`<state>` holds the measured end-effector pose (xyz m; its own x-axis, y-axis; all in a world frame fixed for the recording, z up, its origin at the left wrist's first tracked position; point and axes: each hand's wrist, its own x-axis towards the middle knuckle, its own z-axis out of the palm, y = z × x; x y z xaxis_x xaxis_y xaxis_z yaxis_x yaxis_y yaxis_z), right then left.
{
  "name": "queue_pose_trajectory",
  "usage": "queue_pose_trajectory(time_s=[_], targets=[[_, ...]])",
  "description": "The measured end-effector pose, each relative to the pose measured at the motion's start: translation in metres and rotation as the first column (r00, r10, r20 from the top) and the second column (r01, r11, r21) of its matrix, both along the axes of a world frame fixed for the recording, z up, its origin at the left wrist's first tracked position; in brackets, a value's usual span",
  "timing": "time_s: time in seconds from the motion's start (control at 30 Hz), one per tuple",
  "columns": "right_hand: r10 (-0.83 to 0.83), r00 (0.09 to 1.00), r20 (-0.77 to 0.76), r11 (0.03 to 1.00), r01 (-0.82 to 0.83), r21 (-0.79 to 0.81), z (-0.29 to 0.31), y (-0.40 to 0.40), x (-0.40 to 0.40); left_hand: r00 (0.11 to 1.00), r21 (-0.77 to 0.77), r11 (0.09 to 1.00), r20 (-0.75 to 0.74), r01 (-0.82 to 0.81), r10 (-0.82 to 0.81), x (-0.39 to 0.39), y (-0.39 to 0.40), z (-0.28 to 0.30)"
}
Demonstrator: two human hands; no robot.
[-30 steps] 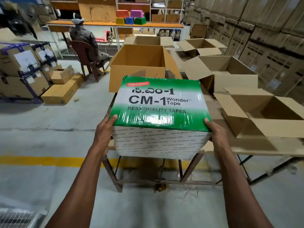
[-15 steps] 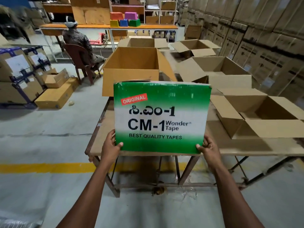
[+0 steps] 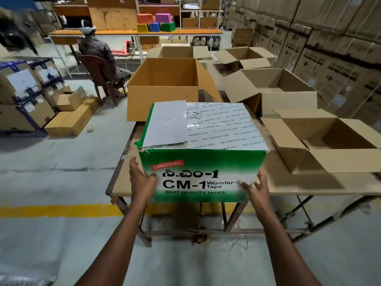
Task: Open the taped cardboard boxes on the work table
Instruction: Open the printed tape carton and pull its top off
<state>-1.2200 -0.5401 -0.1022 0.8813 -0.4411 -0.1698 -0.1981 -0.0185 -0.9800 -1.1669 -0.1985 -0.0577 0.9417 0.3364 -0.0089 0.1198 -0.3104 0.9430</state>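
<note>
A green-and-white taped box (image 3: 203, 150) marked "CM-1 Wonder Tape" sits at the near edge of the work table (image 3: 309, 183), w/ a grey sheet on its top left. Left hand (image 3: 142, 179) presses its front left corner, fingers spread; right hand (image 3: 254, 187) touches the front right, fingers straight. Open empty cartons (image 3: 169, 87) stand behind.

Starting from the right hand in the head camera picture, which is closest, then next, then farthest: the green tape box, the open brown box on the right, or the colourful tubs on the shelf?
1. Green tape box: the right hand is at its front right corner.
2. Open brown box: on the work table, right of the hand and farther back.
3. Colourful tubs: far back, on the orange shelf.
</note>
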Motion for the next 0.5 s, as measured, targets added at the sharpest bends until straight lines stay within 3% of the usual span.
queue_pose_trajectory(time_s=[0.03, 0.1, 0.17, 0.23, 0.33, 0.4, 0.5], targets=[[-0.014, 1.000, 0.026, 1.000, 0.014, -0.021, 0.003, 0.000, 0.001, 0.984, 0.110, 0.991, 0.169, -0.072, 0.053, -0.002, -0.002, 0.011], [-0.036, 0.997, 0.067, 0.999, 0.037, -0.020, 0.011, 0.002, 0.004, 0.869, 0.297, 0.937, 0.495, -0.186, 0.016, -0.008, -0.010, 0.040], [-0.043, 0.993, 0.106, 0.999, 0.046, -0.027, 0.019, 0.005, 0.008, 0.723, 0.400, 0.909, 0.662, -0.118, -0.198, -0.013, -0.022, 0.069], [-0.028, 0.989, 0.142, 0.999, 0.032, -0.028, 0.024, 0.008, 0.011, 0.639, 0.499, 0.859, 0.625, 0.115, -0.449, -0.012, -0.036, 0.089], [-0.029, 0.987, 0.157, 0.999, 0.032, -0.012, 0.026, 0.013, 0.010, 0.669, 0.549, 0.725, 0.356, 0.415, -0.653, -0.004, -0.062, 0.101], [-0.034, 0.988, 0.151, 0.999, 0.035, -0.002, 0.025, 0.014, 0.007, 0.688, 0.560, 0.656, 0.196, 0.506, -0.698, 0.003, -0.075, 0.098], [-0.044, 0.988, 0.148, 0.999, 0.044, 0.001, 0.026, 0.012, 0.002, 0.726, 0.581, 0.646, 0.133, 0.495, -0.675, 0.007, -0.083, 0.099]])
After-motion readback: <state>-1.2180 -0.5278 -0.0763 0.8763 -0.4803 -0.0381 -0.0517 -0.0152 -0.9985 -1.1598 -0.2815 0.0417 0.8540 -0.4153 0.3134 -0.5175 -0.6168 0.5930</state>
